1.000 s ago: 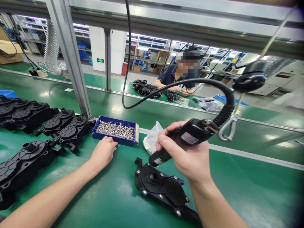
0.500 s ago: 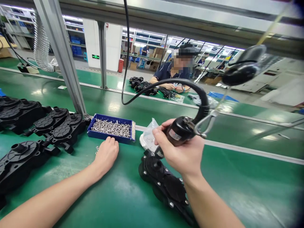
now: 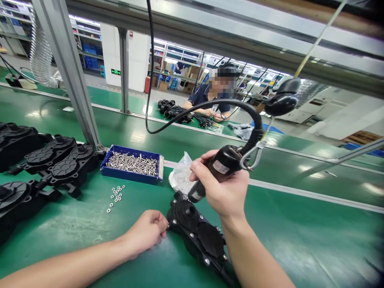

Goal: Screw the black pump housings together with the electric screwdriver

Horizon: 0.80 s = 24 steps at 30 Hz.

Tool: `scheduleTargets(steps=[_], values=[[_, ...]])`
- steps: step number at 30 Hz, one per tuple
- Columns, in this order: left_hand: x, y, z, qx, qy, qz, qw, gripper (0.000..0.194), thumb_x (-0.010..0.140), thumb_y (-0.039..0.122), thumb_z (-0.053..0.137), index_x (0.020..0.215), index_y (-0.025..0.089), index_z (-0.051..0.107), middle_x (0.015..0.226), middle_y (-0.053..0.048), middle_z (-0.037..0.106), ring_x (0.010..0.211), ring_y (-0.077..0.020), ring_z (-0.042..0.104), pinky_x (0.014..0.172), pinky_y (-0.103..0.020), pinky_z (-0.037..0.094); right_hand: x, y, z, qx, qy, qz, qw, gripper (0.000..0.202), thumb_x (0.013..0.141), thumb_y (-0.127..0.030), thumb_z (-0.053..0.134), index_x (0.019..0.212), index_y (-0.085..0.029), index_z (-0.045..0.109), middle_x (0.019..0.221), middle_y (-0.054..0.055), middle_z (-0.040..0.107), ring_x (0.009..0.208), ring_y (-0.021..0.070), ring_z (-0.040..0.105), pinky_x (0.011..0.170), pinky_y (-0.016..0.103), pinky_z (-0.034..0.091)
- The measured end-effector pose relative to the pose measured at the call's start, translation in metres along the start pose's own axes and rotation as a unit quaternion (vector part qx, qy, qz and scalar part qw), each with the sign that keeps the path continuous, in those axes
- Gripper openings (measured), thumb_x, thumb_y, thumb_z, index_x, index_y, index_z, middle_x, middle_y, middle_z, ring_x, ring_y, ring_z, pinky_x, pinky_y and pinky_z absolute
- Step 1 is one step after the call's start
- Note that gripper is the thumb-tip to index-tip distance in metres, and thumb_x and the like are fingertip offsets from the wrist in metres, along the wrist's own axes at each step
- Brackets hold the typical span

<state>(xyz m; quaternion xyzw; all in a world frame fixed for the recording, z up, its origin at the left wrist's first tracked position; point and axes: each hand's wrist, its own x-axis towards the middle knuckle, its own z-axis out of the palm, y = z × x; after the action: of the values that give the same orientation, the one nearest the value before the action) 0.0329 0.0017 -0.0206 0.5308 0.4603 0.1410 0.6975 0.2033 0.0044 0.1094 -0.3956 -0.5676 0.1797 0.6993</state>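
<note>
Down from the blue plastic tray, the left hand pinches, contents unclear, just left of the black plastic housing slanting lower-right; the right hand grips a black corded driver.

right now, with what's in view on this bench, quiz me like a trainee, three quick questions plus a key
1. Multiple choice: compared with the blue plastic box of silver screws, where do the small silver ring washers lie?
A) inside it
B) nearer the camera wearer
C) beyond it, farther from the camera wearer

2. True or false: the right hand grips the black, cylindrical corded tool.

3. Fill in left or right: as the camera wearer sees it, the left hand is at the ____ side of the black plastic housing studded with silver screws.

Key: 1 B; 2 true; 3 left
</note>
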Motion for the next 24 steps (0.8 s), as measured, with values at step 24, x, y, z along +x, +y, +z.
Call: scheduleTargets(steps=[24], values=[[0.004,0.018,0.014,0.016,0.02,0.029,0.999,0.06,0.068,0.064,0.088,0.072,0.023,0.044,0.049,0.011,0.043,0.043,-0.0079,0.043,0.039,-0.02,0.028,0.011,0.003,-0.022,0.158,-0.064,0.078,0.982,0.015,0.064,-0.008,0.068,0.072,-0.019,0.061,0.055,-0.006,0.06,0.042,0.0121,0.055,0.042,0.024,0.046]])
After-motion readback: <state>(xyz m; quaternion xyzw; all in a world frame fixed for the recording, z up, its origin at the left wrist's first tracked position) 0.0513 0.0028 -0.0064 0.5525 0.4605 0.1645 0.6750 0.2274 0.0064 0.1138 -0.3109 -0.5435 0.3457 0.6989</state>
